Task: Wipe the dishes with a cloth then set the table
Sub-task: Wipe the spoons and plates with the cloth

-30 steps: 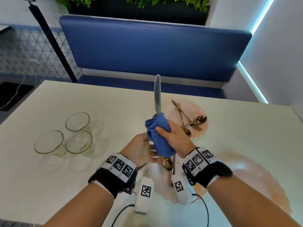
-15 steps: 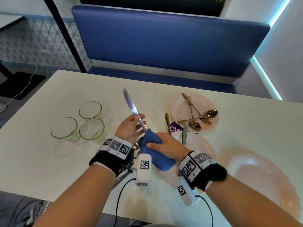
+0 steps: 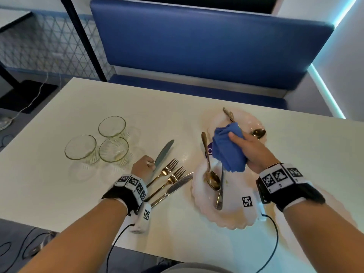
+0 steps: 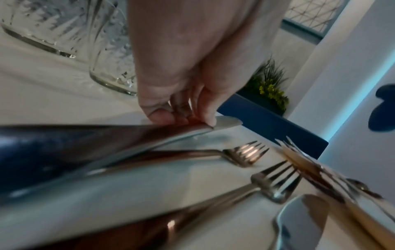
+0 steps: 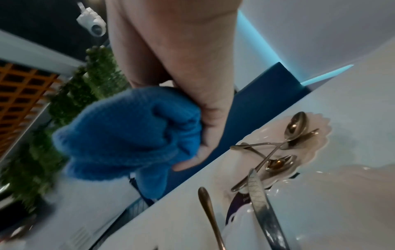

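The left hand [image 3: 142, 168] pinches a table knife [image 3: 163, 153] low on the bench [image 3: 59, 125], its blade pointing toward one o'clock, beside two forks [image 3: 167, 174] and a second knife [image 3: 174, 187]. At three o'clock the right hand [image 3: 254, 149], its grip closed round a bunched blue cloth [image 3: 228, 149], hovers over a pink scalloped plate [image 3: 232, 213] carrying a spoon [image 3: 210, 174]. Three glasses [image 3: 112, 140] stand at ten o'clock.

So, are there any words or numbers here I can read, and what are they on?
"C": a white letter on a purple label poking out beside the blue cloth; the rest is hidden.
"pa": tiny letters on what looks like that label in the right wrist view, blurred, so unsure.
Wristbands: only black-and-white code squares, no words.
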A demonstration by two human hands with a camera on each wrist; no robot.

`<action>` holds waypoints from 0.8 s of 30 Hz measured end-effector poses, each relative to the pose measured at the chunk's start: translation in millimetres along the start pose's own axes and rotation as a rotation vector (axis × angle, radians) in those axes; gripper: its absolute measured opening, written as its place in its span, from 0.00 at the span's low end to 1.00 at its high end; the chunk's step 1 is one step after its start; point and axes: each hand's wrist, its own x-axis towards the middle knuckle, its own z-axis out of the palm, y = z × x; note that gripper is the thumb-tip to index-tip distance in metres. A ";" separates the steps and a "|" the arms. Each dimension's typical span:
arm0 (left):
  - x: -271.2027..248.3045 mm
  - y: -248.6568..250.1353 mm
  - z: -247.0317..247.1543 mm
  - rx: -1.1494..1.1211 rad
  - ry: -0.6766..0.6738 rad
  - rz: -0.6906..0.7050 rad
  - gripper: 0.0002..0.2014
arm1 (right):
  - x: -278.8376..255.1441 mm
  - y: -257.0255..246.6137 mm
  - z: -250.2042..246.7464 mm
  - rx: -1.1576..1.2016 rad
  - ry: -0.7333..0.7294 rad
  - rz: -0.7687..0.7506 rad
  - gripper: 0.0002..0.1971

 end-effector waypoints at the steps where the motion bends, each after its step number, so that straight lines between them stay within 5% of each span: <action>1: -0.8 -0.7 2.2 0.018 0.005 -0.012 0.10 | 1.5 -1.7 -6.8 0.060 0.026 0.000 0.15; 6: 3.3 12.4 7.7 0.227 -0.017 0.010 0.11 | 1.0 -4.7 -38.2 0.157 0.122 0.006 0.19; 11: 7.3 81.4 32.9 0.106 -0.055 0.182 0.09 | -6.4 8.5 -51.4 0.116 0.097 0.050 0.21; 17: 24.2 149.6 69.2 -0.060 -0.235 0.030 0.22 | -27.6 27.6 -58.2 0.217 0.004 0.136 0.18; 24: 36.8 154.0 78.7 -0.434 -0.202 -0.062 0.11 | -28.8 46.0 -64.4 0.158 -0.062 0.202 0.21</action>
